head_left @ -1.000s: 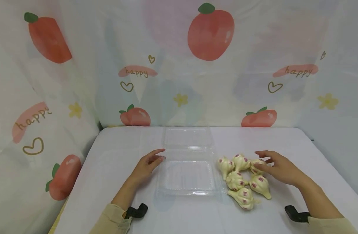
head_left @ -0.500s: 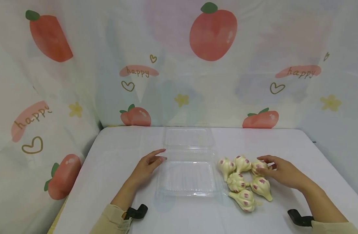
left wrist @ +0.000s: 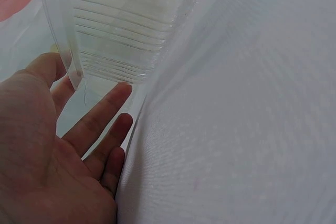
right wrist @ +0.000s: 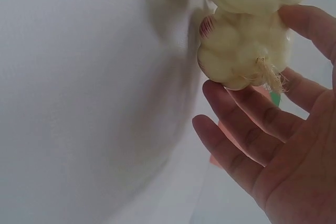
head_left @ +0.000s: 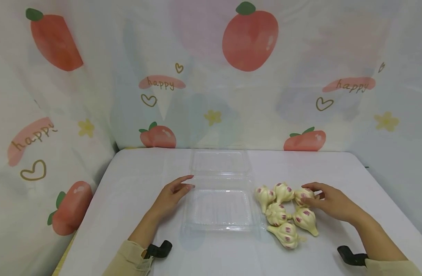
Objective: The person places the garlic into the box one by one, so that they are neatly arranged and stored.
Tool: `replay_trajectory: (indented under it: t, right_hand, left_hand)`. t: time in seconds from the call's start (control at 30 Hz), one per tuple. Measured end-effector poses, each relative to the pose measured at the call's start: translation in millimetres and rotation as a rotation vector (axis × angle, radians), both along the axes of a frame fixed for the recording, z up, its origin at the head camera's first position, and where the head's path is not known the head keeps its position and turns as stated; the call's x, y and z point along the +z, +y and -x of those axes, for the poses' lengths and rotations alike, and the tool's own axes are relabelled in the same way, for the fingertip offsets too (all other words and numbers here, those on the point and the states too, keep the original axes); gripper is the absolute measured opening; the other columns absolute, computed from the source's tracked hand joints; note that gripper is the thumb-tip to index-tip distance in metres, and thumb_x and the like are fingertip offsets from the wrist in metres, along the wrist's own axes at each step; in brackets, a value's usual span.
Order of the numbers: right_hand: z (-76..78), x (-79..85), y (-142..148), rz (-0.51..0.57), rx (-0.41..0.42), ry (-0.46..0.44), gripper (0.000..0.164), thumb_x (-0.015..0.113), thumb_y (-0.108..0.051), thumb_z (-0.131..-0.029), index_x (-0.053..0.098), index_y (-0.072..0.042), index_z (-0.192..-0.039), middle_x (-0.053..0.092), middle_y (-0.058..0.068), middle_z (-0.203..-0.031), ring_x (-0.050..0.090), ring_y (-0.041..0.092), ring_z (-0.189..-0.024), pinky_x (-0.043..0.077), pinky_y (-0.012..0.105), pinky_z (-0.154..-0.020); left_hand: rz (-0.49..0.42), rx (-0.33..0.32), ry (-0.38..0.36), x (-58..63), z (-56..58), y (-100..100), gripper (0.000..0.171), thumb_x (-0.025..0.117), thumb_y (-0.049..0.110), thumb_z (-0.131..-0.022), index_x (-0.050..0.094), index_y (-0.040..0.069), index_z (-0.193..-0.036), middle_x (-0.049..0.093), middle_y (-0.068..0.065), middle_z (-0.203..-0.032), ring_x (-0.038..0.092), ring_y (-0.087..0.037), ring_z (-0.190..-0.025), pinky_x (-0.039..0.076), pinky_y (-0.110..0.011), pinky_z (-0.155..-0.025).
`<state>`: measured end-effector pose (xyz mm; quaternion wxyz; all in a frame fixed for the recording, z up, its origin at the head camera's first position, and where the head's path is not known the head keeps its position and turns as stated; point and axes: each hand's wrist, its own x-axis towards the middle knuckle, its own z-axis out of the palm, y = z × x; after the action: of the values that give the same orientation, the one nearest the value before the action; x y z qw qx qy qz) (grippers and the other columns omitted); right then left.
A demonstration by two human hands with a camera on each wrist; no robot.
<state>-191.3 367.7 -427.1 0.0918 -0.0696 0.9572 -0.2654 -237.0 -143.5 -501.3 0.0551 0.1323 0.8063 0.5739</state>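
Observation:
My right hand (head_left: 335, 201) is at the far right bulb of a cluster of several garlic bulbs, cream with purple-red marks. Thumb and fingers close around this garlic bulb (right wrist: 244, 48); a tuft of dry roots shows on it in the right wrist view. Another garlic bulb (head_left: 305, 218) lies just in front of it. My left hand (head_left: 171, 195) is beside a clear plastic clamshell box (head_left: 219, 207), its lid (head_left: 220, 162) laid back. In the left wrist view, fingertips (left wrist: 124, 91) of this hand lie along the box's ribbed side, loosely extended.
A white-covered table (head_left: 145, 161) bears everything. Nearest the front is a garlic bulb (head_left: 284, 234) with its stem toward the box. Behind and to the left hangs a printed fabric backdrop (head_left: 197, 96). Black straps (head_left: 352, 256) sit at the wrists.
My right hand has come down over the far right garlic bulb, and its thumb and fingers have closed around it. The left hand has stayed at the box.

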Motion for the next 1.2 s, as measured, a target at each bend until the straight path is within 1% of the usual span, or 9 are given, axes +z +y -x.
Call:
replay_trajectory:
  t: [0.2, 0.43, 0.57, 0.67, 0.77, 0.93, 1.07, 1.2]
  right_hand:
    - [0.3, 1.2, 1.5, -0.005, -0.002, 0.008, 0.061, 0.071, -0.045, -0.097, 0.059, -0.004, -0.14, 0.068, 0.012, -0.122, 0.061, 0.021, -0.101, 0.048, 0.029, -0.069]
    - [0.0, 4.5, 5.2, -0.007, 0.001, 0.017, 0.06, 0.07, -0.044, -0.098, 0.059, -0.002, -0.14, 0.065, 0.018, -0.126, 0.062, 0.024, -0.102, 0.049, 0.031, -0.071]
    - [-0.1, 6.8, 6.5, -0.008, 0.006, 0.029, 0.059, 0.07, -0.043, -0.099, 0.059, -0.001, -0.14, 0.066, 0.019, -0.125, 0.062, 0.024, -0.101, 0.049, 0.032, -0.07]
    - [0.1, 9.6, 6.4, -0.019, -0.003, 0.036, 0.059, 0.07, -0.044, -0.099, 0.059, -0.003, -0.14, 0.066, 0.017, -0.125, 0.062, 0.023, -0.102, 0.049, 0.031, -0.07]
    - [0.2, 13.0, 6.2, -0.023, 0.0, 0.042, 0.059, 0.07, -0.043, -0.099, 0.059, -0.003, -0.14, 0.066, 0.018, -0.126, 0.062, 0.025, -0.104, 0.049, 0.033, -0.071]
    - [1.1, 18.4, 5.6, -0.023, 0.002, 0.063, 0.06, 0.071, -0.044, -0.098, 0.059, -0.005, -0.141, 0.067, 0.016, -0.127, 0.061, 0.027, -0.107, 0.049, 0.035, -0.074]
    - [2.3, 22.9, 5.1, -0.03, 0.004, 0.084, 0.06, 0.073, -0.044, -0.096, 0.06, -0.006, -0.14, 0.068, 0.012, -0.124, 0.06, 0.025, -0.107, 0.048, 0.032, -0.073]
    - [2.8, 27.6, 5.0, -0.023, 0.014, 0.112, 0.058, 0.075, -0.042, -0.095, 0.061, -0.007, -0.139, 0.065, 0.014, -0.128, 0.061, 0.026, -0.107, 0.049, 0.029, -0.071]
  left_hand:
    - [-0.006, 0.004, -0.003, 1.0, -0.6, 0.4, 0.046, 0.064, 0.029, -0.104, 0.057, 0.026, -0.149, 0.076, -0.002, -0.125, 0.067, -0.022, -0.126, 0.041, -0.049, -0.115]
    - [0.01, 0.01, 0.001, 1.1, -0.8, 1.3, 0.045, 0.064, 0.03, -0.104, 0.057, 0.026, -0.149, 0.076, -0.001, -0.125, 0.067, -0.021, -0.127, 0.042, -0.049, -0.115]
    - [0.013, 0.012, 0.0, 1.5, -1.4, 1.0, 0.046, 0.064, 0.032, -0.104, 0.057, 0.026, -0.149, 0.076, -0.001, -0.125, 0.067, -0.021, -0.126, 0.042, -0.049, -0.115]
    - [0.011, 0.008, 0.002, 1.2, -1.8, 0.5, 0.046, 0.064, 0.033, -0.104, 0.057, 0.026, -0.149, 0.076, -0.002, -0.125, 0.066, -0.022, -0.127, 0.042, -0.049, -0.115]
    - [0.005, 0.002, 0.002, 1.1, -2.0, 0.3, 0.047, 0.064, 0.033, -0.104, 0.057, 0.025, -0.149, 0.075, -0.002, -0.125, 0.066, -0.022, -0.127, 0.042, -0.049, -0.115]
    - [0.001, 0.003, 0.003, 1.5, -2.4, 0.2, 0.047, 0.064, 0.032, -0.104, 0.057, 0.025, -0.149, 0.075, -0.003, -0.125, 0.066, -0.022, -0.127, 0.043, -0.05, -0.115]
    - [0.002, 0.003, 0.005, 1.6, -2.9, 0.2, 0.046, 0.064, 0.032, -0.104, 0.057, 0.025, -0.149, 0.075, -0.003, -0.125, 0.066, -0.023, -0.128, 0.043, -0.051, -0.115]
    - [0.008, 0.005, 0.006, 2.4, -3.6, 0.5, 0.046, 0.063, 0.032, -0.104, 0.057, 0.025, -0.149, 0.075, -0.002, -0.126, 0.066, -0.023, -0.127, 0.043, -0.052, -0.115]
